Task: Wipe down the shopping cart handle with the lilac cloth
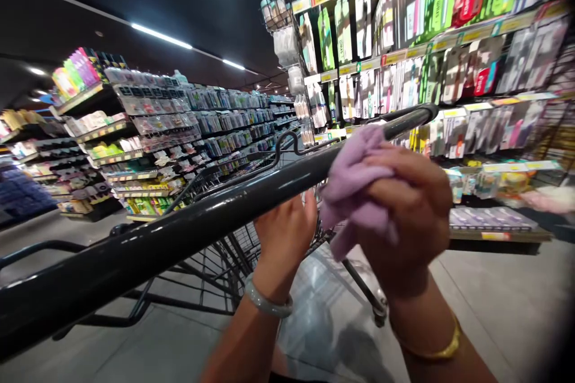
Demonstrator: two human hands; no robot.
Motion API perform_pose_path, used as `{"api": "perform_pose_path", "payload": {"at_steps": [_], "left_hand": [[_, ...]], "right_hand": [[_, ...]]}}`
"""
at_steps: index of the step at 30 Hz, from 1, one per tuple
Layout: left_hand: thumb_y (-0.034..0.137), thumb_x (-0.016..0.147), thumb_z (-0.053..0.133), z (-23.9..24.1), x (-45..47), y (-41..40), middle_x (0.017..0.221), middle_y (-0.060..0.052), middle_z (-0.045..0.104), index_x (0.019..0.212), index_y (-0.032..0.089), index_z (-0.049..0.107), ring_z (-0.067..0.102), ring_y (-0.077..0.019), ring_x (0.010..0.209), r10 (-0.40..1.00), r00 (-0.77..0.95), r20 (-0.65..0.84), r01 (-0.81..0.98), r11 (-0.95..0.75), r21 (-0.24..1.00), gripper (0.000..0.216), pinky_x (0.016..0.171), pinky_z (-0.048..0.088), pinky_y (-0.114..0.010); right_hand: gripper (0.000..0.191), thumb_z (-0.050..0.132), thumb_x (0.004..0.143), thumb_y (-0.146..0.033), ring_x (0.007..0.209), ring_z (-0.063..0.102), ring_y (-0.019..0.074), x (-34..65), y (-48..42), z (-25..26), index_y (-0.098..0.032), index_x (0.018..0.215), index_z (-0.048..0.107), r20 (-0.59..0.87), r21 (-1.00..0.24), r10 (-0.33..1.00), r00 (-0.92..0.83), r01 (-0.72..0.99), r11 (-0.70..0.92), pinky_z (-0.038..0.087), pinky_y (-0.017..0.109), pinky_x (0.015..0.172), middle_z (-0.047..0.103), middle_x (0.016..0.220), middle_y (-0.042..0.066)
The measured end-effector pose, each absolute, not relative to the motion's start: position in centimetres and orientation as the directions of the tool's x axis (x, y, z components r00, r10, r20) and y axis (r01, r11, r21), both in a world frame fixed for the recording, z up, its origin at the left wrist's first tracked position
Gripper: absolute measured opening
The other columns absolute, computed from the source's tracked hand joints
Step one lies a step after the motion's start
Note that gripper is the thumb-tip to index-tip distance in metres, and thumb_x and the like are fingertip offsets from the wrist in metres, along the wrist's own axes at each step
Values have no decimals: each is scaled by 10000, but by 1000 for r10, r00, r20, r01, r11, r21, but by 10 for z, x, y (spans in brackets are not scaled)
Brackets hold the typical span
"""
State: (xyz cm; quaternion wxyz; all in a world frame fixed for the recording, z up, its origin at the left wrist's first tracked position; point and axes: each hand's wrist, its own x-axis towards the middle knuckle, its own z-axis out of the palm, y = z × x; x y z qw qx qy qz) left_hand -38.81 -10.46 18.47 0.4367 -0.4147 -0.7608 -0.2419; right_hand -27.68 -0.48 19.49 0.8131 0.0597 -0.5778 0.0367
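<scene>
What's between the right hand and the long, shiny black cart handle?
In the head view, a crumpled lilac cloth lies between the right hand and the handle.

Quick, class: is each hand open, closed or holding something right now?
Left hand: partly hidden behind the black bar; grip cannot be told.
Right hand: closed, holding the purple cloth.

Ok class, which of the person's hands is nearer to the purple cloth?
Right. The right hand grips the purple cloth; the left hand is off to the cloth's left, partly hidden behind the cart's handlebar.
</scene>
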Motion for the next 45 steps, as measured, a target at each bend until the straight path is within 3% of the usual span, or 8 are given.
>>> {"api": "perform_pose_path", "payload": {"at_steps": [1,4,14,22,28,34,38,45], "left_hand": [[342,929,514,187,-387,-104,852,-121,709,968,171,709,633,-313,927,410,-268,872,822,569,-16,262,848,383,-444],[374,936,497,192,-384,-102,903,-129,719,1071,153,679,632,-327,937,395,-226,891,737,667,-109,317,878,372,-466],[405,927,511,195,-381,-98,850,-145,733,968,137,687,660,-329,858,402,-148,903,660,721,-212,322,812,406,-442],[429,938,465,194,-379,-85,807,-140,692,960,106,680,651,-318,858,393,-135,909,634,740,-226,389,859,450,-462],[424,960,404,195,-368,-69,873,-180,684,1044,80,657,655,-380,992,449,-226,864,673,714,-195,436,800,490,-458],[403,939,434,200,-353,-50,1015,-216,684,1191,26,611,651,-367,983,514,-247,822,737,650,-185,487,857,510,-456],[360,919,501,201,-336,-34,1167,-244,656,1376,2,492,604,-380,1146,472,-224,853,761,631,-149,580,996,466,-478],[275,955,427,212,-312,-20,1203,-249,652,1332,48,555,628,-389,1136,545,-316,776,835,549,-45,458,995,476,-510]], "right_hand": [[204,659,814,-178,1168,619,247,-278,10,193,-233,1010,670,934,-47,83,349,-109,993,533,484,1038,648,1146,59],[131,664,806,-162,1045,645,203,-277,41,192,-212,927,668,883,-173,191,429,-82,982,549,424,953,665,1041,63],[138,671,804,-169,1082,629,180,-264,43,202,-230,928,680,911,-200,253,326,-187,962,519,421,1001,665,1052,33],[170,623,773,-97,1034,617,166,-255,92,210,-229,874,661,846,-398,434,310,-177,900,502,393,969,654,1017,20],[213,630,770,-108,1088,610,176,-241,80,221,-262,911,670,933,-262,298,202,-184,947,494,385,998,642,1071,11],[225,595,744,-82,1008,605,166,-238,99,221,-262,868,647,910,-319,353,217,-174,932,512,368,932,640,981,-8],[244,566,757,-79,1029,604,160,-233,91,217,-263,900,638,910,-308,350,221,-205,929,504,369,961,630,1024,-4],[232,616,760,-73,1057,602,147,-206,44,234,-258,895,654,944,-187,257,208,-305,934,484,340,996,641,1009,-10]]}}
